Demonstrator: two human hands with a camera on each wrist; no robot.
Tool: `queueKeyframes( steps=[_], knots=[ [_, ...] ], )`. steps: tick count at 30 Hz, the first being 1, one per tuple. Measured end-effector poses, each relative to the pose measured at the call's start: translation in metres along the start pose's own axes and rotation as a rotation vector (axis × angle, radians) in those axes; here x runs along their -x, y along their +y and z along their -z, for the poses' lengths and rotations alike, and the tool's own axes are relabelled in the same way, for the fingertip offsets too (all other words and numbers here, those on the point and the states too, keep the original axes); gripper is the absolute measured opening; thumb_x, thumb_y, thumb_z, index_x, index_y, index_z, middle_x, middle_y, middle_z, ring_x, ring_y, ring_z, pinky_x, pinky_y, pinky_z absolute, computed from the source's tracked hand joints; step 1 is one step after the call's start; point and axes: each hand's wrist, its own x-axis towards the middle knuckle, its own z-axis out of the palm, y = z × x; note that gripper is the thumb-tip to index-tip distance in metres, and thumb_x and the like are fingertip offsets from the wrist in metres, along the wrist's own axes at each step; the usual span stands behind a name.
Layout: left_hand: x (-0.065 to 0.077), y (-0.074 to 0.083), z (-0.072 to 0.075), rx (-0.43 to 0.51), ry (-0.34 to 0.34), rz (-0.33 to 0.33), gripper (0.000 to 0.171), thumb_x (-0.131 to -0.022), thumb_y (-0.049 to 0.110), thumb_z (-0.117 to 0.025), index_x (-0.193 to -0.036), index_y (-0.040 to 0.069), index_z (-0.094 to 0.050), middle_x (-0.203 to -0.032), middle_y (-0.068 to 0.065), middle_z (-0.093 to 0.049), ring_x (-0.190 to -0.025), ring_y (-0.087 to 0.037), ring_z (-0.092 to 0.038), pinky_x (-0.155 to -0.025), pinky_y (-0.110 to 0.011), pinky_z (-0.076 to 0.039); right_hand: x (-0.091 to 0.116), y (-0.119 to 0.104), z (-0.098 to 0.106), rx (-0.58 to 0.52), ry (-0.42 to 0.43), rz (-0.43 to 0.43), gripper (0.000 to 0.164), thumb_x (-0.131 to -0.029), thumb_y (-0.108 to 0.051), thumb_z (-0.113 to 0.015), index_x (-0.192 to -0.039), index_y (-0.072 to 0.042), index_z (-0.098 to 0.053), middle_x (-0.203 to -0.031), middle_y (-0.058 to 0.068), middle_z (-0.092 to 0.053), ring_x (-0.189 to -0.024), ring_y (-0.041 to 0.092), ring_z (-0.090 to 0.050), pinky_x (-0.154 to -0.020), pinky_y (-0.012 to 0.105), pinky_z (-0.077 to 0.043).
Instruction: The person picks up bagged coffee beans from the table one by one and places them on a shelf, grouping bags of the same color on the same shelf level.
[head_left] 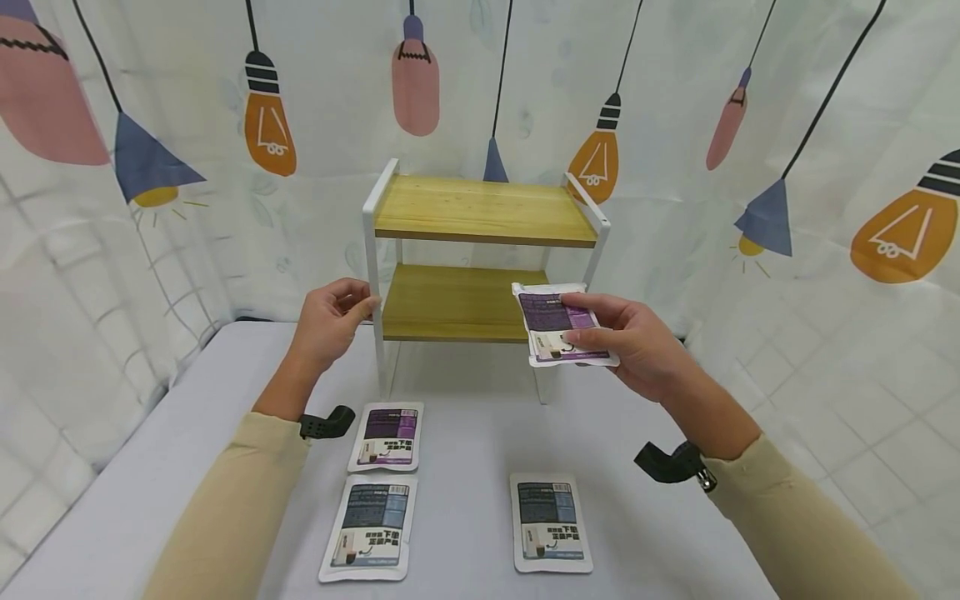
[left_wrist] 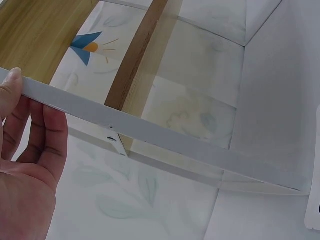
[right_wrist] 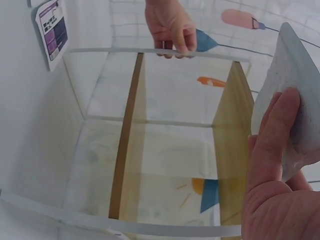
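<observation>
Purple pouch (head_left: 551, 321) gripped before a 2-tier rack (head_left: 480, 208)

The table (head_left: 457, 533) has a pale, plain top; behind it hangs a white curtain (head_left: 337, 83) printed with orange bulbs and blue and pink lamps. Another purple-printed pouch (head_left: 387, 436) and 2 blue-grey pouches (head_left: 367, 529) lie flat on the table. The right hand (head_left: 637, 346) grasps the purple pouch by its right side, fingers against both faces, above the table near the lower board's (head_left: 450, 304) right end. The left hand (head_left: 330, 321) clasps the left front post (head_left: 371, 250) between thumb and fingers.
</observation>
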Motion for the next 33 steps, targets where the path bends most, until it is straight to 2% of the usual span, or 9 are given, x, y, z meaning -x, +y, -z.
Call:
queueKeyframes(
  steps=[22,33],
  knots=[
    [0.0,0.001,-0.001,-0.008,0.0,0.013,0.031,-0.101,0.029,-0.065,-0.114,0.001,-0.067,-0.105,-0.007,-0.064,-0.099,-0.012,-0.066,-0.084,-0.014,-0.056,-0.006,-0.025,0.0,-0.04,-0.019,0.045,0.045,-0.099,-0.004,-0.065,-0.142,-0.019,-0.063,-0.136,0.011,-0.048,-0.112,0.023,-0.063,-0.089,0.024,-0.06],
    [0.0,0.001,0.0,-0.019,0.0,0.025,0.032,-0.101,0.03,-0.065,-0.116,0.002,-0.067,-0.107,-0.007,-0.065,-0.101,-0.013,-0.067,-0.086,-0.014,-0.056,-0.013,-0.038,0.002,-0.082,-0.004,0.044,0.05,-0.099,-0.006,-0.067,-0.146,-0.018,-0.058,-0.136,0.011,-0.049,-0.108,0.022,-0.068,-0.086,0.026,-0.061]
  ],
)
